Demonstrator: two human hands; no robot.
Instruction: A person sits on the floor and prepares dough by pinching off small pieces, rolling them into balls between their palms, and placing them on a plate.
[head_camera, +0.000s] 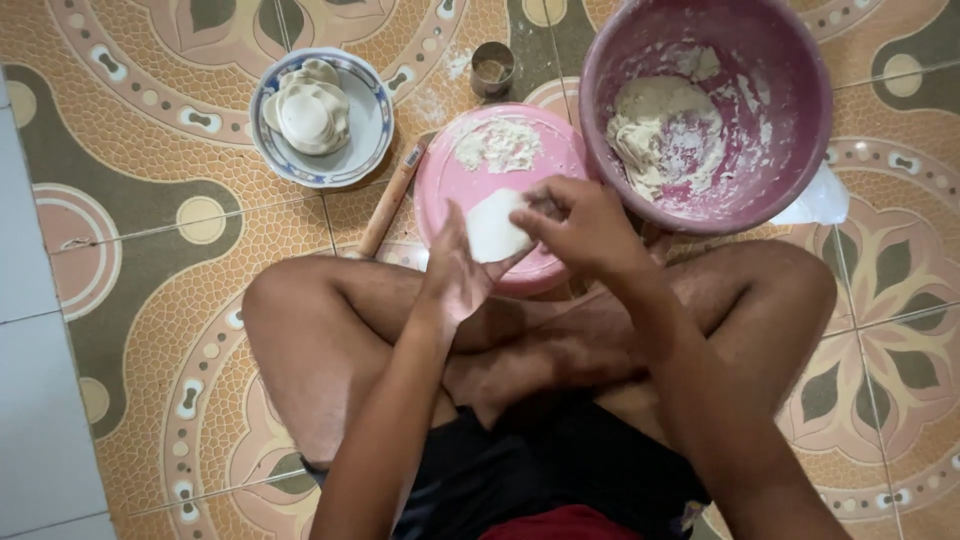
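A flat white round of dough (494, 226) lies in the palm of my left hand (455, 268), just above the near edge of a pink round board (470, 185). My right hand (585, 225) pinches the right rim of that dough with thumb and fingers. I sit cross-legged on the floor, knees spread to both sides. A patch of flour and dough scraps (497, 146) lies on the far part of the board.
A large purple-pink bowl (790, 140) with a lump of dough (665, 135) stands at the upper right. A blue-rimmed plate (372, 130) holds several stacked dough rounds (310, 108). A wooden rolling pin (390, 200) lies left of the board, a small metal cup (492, 68) behind it.
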